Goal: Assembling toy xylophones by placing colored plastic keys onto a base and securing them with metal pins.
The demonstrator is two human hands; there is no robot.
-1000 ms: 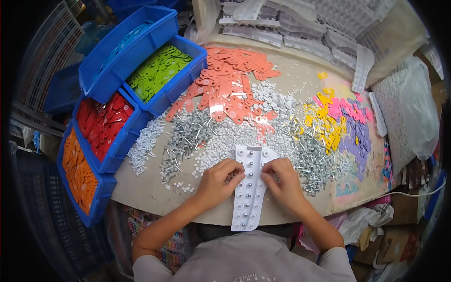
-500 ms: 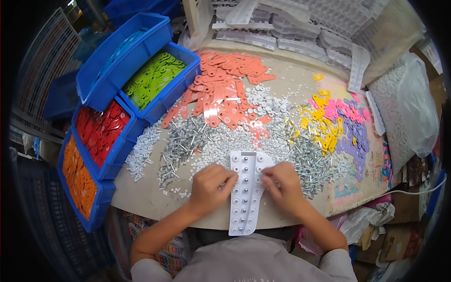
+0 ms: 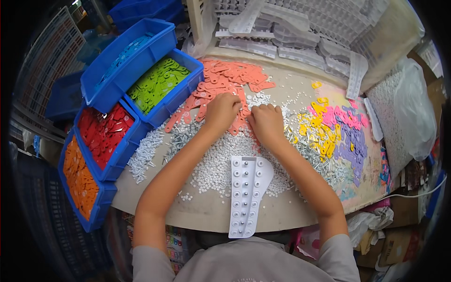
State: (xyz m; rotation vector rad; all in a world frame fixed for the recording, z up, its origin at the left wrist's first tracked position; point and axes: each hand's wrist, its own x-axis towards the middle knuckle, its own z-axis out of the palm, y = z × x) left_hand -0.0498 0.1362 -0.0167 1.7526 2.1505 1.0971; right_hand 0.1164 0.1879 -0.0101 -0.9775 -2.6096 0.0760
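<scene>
Arms (image 3: 176, 164): stretched forward; white tray (image 3: 266, 175) between, on table (image 3: 197, 211);
Left hand (image 3: 223, 110): curled over coral pieces (image 3: 225, 70); grip, cannot tell;
Right hand (image 3: 267, 123): curled just beside; grip, cannot tell.

On my feed I count two hands: one left hand (image 3: 223, 113) and one right hand (image 3: 268, 124). I see one white holder (image 3: 266, 174), with eight round metal heads (image 3: 244, 193) down its middle. I make it four blue bins (image 3: 128, 61) filled with flat pieces (image 3: 159, 84). I get one heap each of coral pieces (image 3: 221, 75), yellow pieces (image 3: 325, 136), pink pieces (image 3: 333, 117) and purple pieces (image 3: 353, 145), plus two of metal pins (image 3: 184, 132). The small white beads (image 3: 213, 164) are too many to count.
</scene>
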